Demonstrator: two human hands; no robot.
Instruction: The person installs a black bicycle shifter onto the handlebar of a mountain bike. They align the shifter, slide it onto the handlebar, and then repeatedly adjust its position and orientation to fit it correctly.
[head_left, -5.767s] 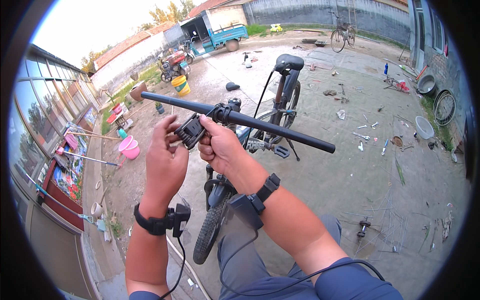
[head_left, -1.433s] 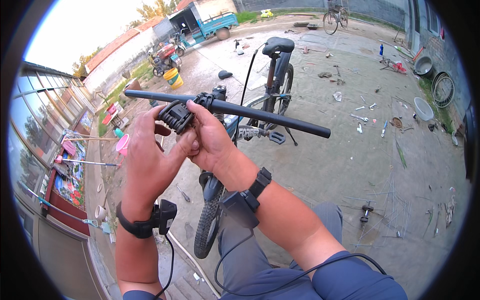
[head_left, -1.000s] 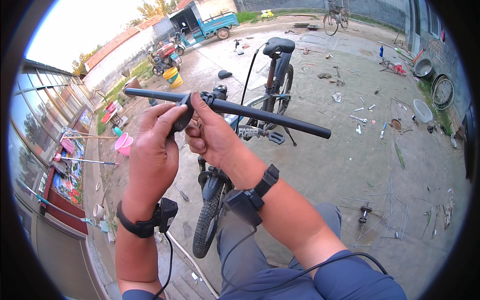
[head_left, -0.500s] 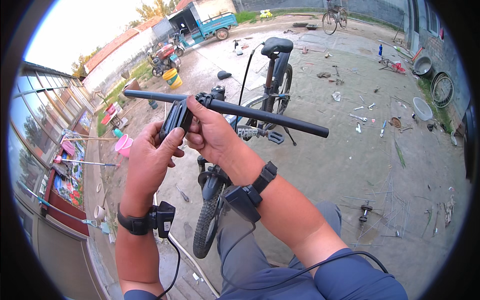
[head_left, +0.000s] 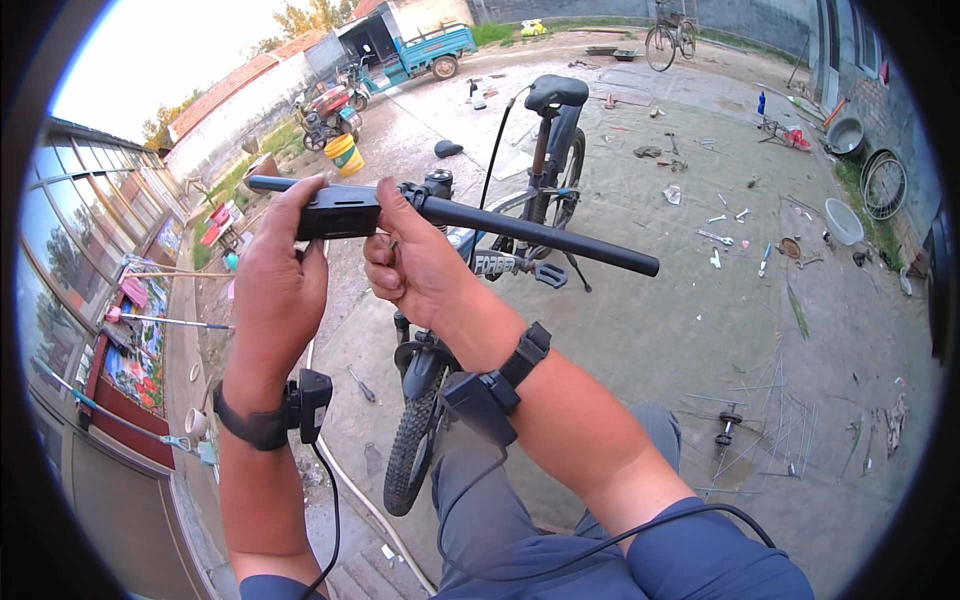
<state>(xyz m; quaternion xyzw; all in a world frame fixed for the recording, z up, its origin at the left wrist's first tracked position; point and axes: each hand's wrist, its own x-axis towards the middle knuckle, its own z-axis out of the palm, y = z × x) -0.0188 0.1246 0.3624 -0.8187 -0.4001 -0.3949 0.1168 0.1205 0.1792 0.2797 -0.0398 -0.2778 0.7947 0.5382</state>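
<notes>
A black folding multi-tool (head_left: pixel 338 213) is held flat in my left hand (head_left: pixel 275 275), thumb and fingers closed around its left end, in front of the black handlebar (head_left: pixel 545 238). My right hand (head_left: pixel 425 270) is closed beside the tool's right end, thumb raised, fingers curled; whatever is between them is too small to make out. Behind both hands is the bicycle, with its stem clamp (head_left: pixel 415 195), black saddle (head_left: pixel 555 92) and front tyre (head_left: pixel 408 460) below my forearms. Each wrist carries a black strapped device.
Loose wrenches (head_left: pixel 715 237), spokes and a wheel hub (head_left: pixel 728 425) lie on the ground at the right, near basins (head_left: pixel 845 220). A screwdriver (head_left: pixel 362 385) and pale hose (head_left: pixel 385 530) lie by the front wheel. A yellow bucket (head_left: pixel 343 155), blue cargo tricycle (head_left: pixel 420 52) and motorbike stand behind.
The tool has been turned to lie sideways and lifted slightly. My left hand has moved up and left with it; my right fingers have shifted off its body toward its right end.
</notes>
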